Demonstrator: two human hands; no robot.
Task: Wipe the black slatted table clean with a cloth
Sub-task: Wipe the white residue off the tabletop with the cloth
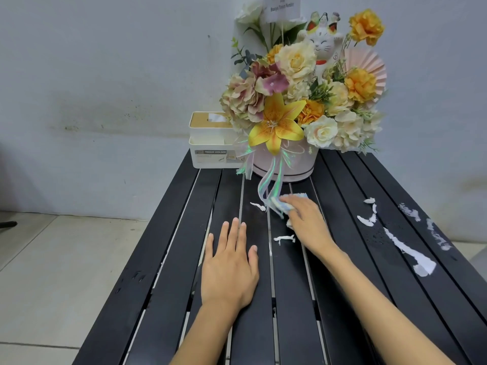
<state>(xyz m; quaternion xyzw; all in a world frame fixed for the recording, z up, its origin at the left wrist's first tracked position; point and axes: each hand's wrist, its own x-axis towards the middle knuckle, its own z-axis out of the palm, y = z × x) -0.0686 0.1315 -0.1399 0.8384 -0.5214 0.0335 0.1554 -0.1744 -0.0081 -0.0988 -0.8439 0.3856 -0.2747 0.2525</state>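
Gripping the cloth point(283, 205) on the table point(163, 299), right hand point(305, 219) stretches forward; left hand point(229, 264) lies flat, released.

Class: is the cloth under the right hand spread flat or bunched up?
Bunched up. The cloth pokes out as a crumpled wad from under the right hand.
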